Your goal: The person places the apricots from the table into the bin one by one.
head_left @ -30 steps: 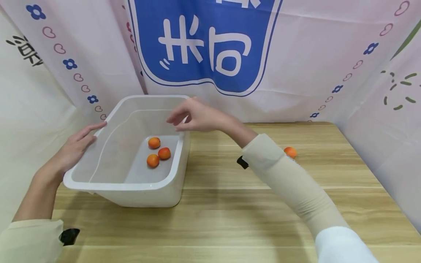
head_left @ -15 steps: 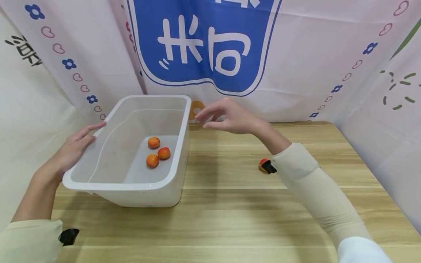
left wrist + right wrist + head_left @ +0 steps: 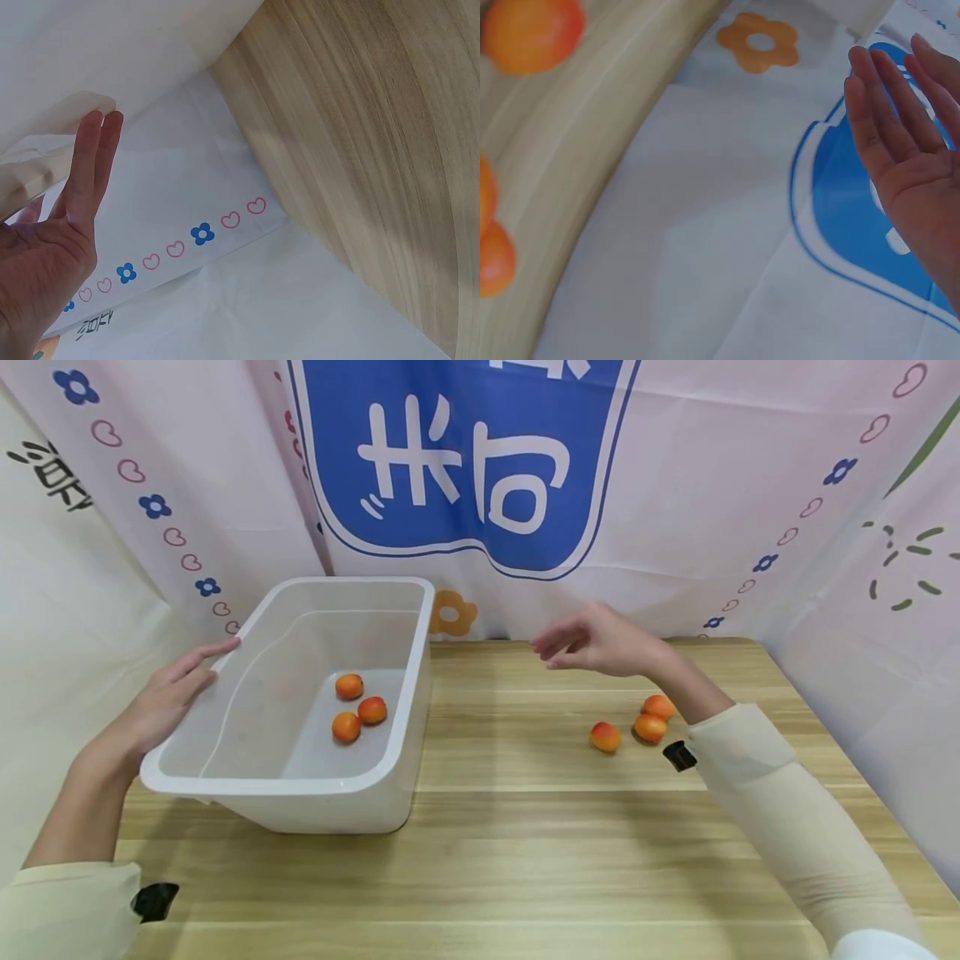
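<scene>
On the table [image 3: 525,868], three orange fruits [image 3: 650,728] are seen near the right hand [image 3: 600,642], its fingers relaxed and empty; three more [image 3: 372,711] are contained by the tub [image 3: 255,787], touched by the straight fingers of the left hand [image 3: 172,697]. Probably light and easily bruised, each should be pinched gently mid-side.

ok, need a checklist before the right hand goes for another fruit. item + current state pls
1. Right hand free: ok, palm and fingers hold nothing.
2. Right hand at the table fruits: not ok, it hangs in the air, apart from them.
3. Each table fruit standing clear: not ok, two sit close together; the third is apart.
4. Left hand on the bin: ok, fingers touch its left side. How firmly, cannot tell.
5. Bin opening uncovered: ok, three fruits visible inside.
6. Bin base flat on the table: cannot tell.
</scene>
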{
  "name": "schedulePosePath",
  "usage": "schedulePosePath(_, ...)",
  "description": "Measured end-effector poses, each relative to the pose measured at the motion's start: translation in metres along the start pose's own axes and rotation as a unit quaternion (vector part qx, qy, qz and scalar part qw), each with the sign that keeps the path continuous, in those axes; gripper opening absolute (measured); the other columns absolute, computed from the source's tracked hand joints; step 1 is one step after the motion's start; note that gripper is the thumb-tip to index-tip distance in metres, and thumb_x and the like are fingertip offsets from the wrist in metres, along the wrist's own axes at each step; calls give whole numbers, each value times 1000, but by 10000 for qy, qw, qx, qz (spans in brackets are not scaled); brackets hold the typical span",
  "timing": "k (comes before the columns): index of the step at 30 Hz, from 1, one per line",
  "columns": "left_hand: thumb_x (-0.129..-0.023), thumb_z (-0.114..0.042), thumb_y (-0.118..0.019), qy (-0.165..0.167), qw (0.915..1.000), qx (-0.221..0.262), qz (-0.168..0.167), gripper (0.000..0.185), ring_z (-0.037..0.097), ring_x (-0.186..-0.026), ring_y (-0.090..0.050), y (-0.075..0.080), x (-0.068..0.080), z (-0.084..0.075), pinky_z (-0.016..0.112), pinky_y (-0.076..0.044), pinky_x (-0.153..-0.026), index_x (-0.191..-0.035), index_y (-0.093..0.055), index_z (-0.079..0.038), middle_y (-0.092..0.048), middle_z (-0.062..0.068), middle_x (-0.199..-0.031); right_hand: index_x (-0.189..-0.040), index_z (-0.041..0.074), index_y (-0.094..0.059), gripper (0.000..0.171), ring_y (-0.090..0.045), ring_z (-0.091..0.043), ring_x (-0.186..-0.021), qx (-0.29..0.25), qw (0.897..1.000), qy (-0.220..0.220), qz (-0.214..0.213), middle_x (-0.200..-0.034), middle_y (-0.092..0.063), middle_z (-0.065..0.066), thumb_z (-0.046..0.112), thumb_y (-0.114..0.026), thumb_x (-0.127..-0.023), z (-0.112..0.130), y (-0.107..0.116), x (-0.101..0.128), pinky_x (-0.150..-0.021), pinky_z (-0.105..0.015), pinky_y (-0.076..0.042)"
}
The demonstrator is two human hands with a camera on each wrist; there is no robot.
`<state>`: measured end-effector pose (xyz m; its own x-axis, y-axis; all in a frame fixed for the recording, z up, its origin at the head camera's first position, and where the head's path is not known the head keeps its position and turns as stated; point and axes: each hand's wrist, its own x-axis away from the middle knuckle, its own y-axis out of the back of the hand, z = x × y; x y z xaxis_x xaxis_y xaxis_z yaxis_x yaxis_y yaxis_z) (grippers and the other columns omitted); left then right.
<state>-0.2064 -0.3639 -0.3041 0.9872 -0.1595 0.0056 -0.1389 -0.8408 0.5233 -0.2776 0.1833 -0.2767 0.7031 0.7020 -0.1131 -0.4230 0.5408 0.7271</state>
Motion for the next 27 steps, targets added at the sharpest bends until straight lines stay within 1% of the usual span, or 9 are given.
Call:
schedulePosePath(3,-115,-26,-33,9,10000,14,12,47,-3,-89,-66,0,0,1,24,-61,-67,-158,-38,-45,-43,-21,-130,-123,-7,-71,28,-73,-31,-104,-23,9997,-239,56,-117,-74,-19,0,-72,-96,-16,0,9,-92,-39,-61)
schedulePosePath(6,-115,-26,-33,-3,10000,21,19,48,-3,-90,-66,0,-1,1,24,-61,-68,-159,-38,-44,-44,-19,-132,-123,-8,-71,29,-73,-32,-105,-41,9992,-403,19,-118,-73,-20,-1,-72,-95,-29,2,17,-93,-43,-60)
schedulePosePath(9,-115,-26,-33,-18,10000,0,17,48,-4,-90,-65,0,-1,1,23,-61,-68,-159,-37,-44,-43,-15,-137,-123,-7,-71,29,-73,-32,-105,-39,9985,-541,-36,-118,-73,-20,-1,-72,-95,-40,4,26,-93,-44,-61)
schedulePosePath(11,-115,-26,-33,-6,10000,-24,14,48,-4,-90,-65,0,-1,1,23,-61,-68,-159,-37,-44,-44,-9,-139,-123,-8,-71,30,-73,-33,-105,-21,9980,-624,-51,-119,-73,-21,-2,-73,-94,-46,7,33,-92,-43,-61)
schedulePosePath(12,-115,-26,-33,0,10000,-40,10,48,-4,-90,-65,0,-1,1,23,-61,-68,-159,-37,-44,-43,-4,-142,-123,-8,-70,30,-73,-34,-105,-22,9978,-661,-56,-118,-73,-22,-2,-73,-94,-49,8,36,-91,-43,-61)
schedulePosePath(16,-115,-26,-33,7,10000,-64,13,48,-6,-91,-64,0,-2,1,21,-60,-69,-160,-36,-44,-34,11,-154,-120,-10,-71,28,-74,-35,-102,171,9962,-846,-101,-114,-73,-23,-3,-74,-93,-60,14,51,-88,-38,-62)
schedulePosePath(21,-115,-26,-32,17,10000,-63,24,48,-7,-92,-63,0,-2,0,21,-60,-70,-160,-36,-43,-29,16,-157,-115,-8,-74,26,-75,-33,-99,557,9901,-1275,-191,-110,-75,-22,-1,-76,-91,-74,19,70,-85,-38,-63)
schedulePosePath(25,-115,-26,-30,62,10000,-25,65,49,-7,-92,-63,0,-2,1,21,-60,-70,-161,-34,-42,-21,25,-160,-115,-9,-74,26,-74,-34,-101,742,9846,-1580,-91,-111,-74,-23,0,-77,-91,-86,20,80,-87,-43,-62)
schedulePosePath(27,-115,-26,-31,76,10000,-16,59,49,-7,-92,-63,0,-2,1,21,-60,-70,-161,-35,-43,-21,25,-160,-116,-9,-73,27,-73,-34,-102,782,9829,-1666,-47,-112,-74,-24,1,-76,-91,-91,21,84,-88,-44,-61)
